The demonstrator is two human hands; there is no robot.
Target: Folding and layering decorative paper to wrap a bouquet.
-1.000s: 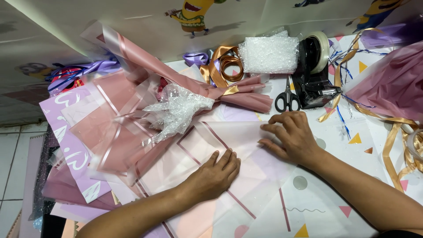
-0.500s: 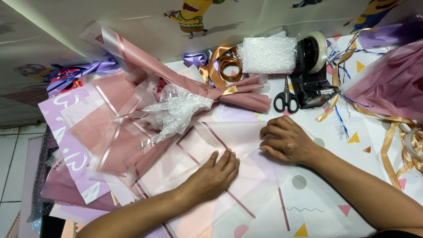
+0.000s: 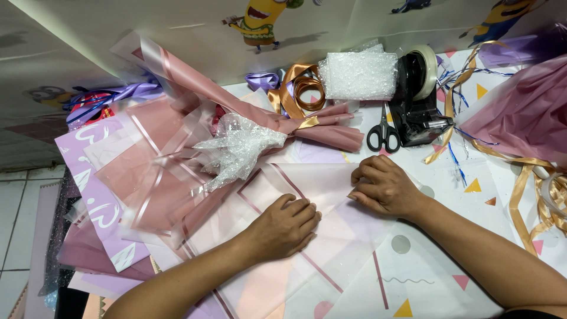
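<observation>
Translucent wrapping sheet (image 3: 307,183) | pale pink, dark-pink border | flat, creased

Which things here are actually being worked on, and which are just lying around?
In hand:
- left hand, flat on the translucent wrapping sheet
- right hand, pinching that sheet's edge
- pink wrapped bouquet, lying beside the sheet

Lying about:
- scissors
- tape dispenser
- bubble wrap
- gold ribbon roll
- purple ribbon

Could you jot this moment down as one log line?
left hand: flat on translucent wrapping sheet | right hand: pressing its edge | bouquet: lying beside | scissors: idle
</observation>
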